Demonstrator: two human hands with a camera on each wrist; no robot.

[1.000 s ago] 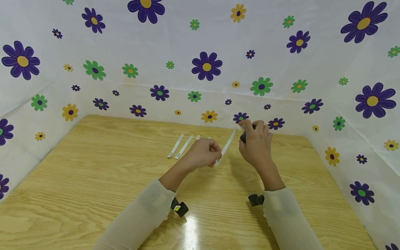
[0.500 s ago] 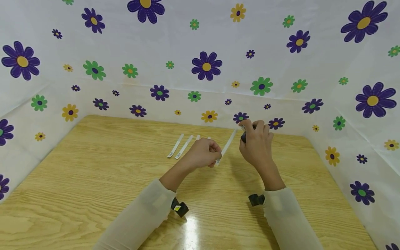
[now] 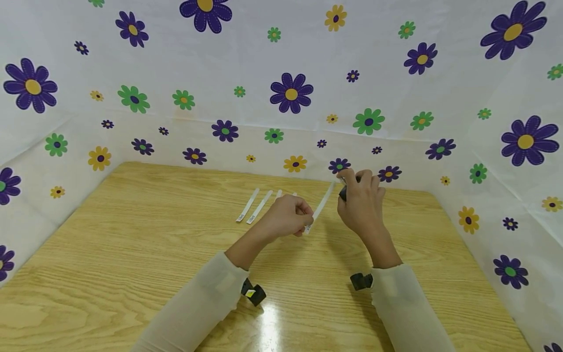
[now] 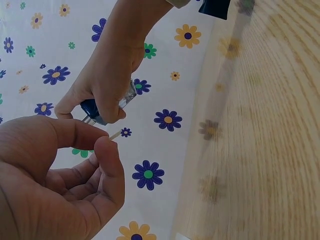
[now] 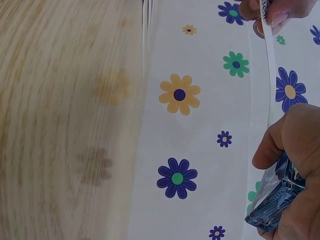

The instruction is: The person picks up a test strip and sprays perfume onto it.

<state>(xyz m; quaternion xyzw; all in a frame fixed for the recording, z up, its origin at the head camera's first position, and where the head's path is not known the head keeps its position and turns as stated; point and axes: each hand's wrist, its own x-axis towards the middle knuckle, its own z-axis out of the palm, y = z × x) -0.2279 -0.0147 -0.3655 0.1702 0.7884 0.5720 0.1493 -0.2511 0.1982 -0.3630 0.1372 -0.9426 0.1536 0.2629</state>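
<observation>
My left hand (image 3: 285,216) pinches a thin white paper strip (image 3: 323,201) near its printed end, between thumb and index finger. The strip slants up and away, its far end close to my right hand (image 3: 362,203). That hand grips a small blue glass perfume bottle (image 5: 276,197), with the index finger bent over its top. In the left wrist view a silvery part shows beside the bottle's dark blue portion (image 4: 91,109). The right wrist view has the strip (image 5: 270,70) running down toward the bottle, with dark lettering at the pinched end.
Several similar strips lie side by side on the wooden table (image 3: 154,254), left of the held one. Two labelled strips (image 3: 248,205) show fully; my left hand partly covers the others. A white flowered cloth (image 3: 211,63) rises behind and on both sides.
The held strip and left fingers have shifted very slightly right, toward the bottle. My right hand keeps its grip with almost no movement; the strips on the table are unchanged.
</observation>
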